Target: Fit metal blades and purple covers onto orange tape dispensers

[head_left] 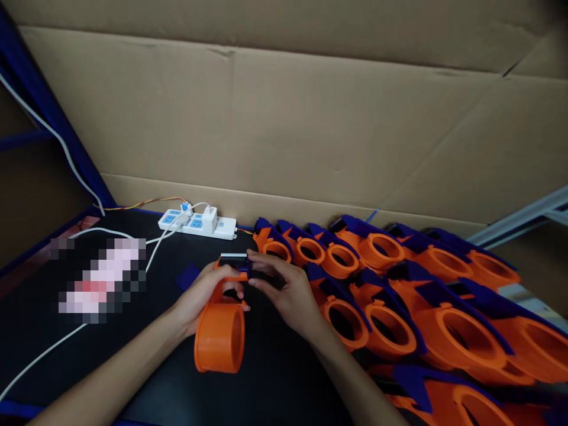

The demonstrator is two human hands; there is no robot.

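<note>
An orange packing tape dispenser (220, 337) with a round hub hangs in front of me above the black table. My left hand (205, 293) is wrapped around its frame, just above the hub. At its upper end a toothed metal blade (234, 255) faces away from me, with a dark blue part (245, 266) beside it. My right hand (284, 287) has its thumb and fingers closed on the right side of that end, by the blue part. The fingertips partly hide what they pinch.
Several orange and blue tape dispensers (390, 325) lie in rows on the right. A white power strip (197, 223) with plugs and cables sits at the back, before a cardboard wall (284, 124). A blurred-out pink item (104, 278) lies left on the black table (164, 378).
</note>
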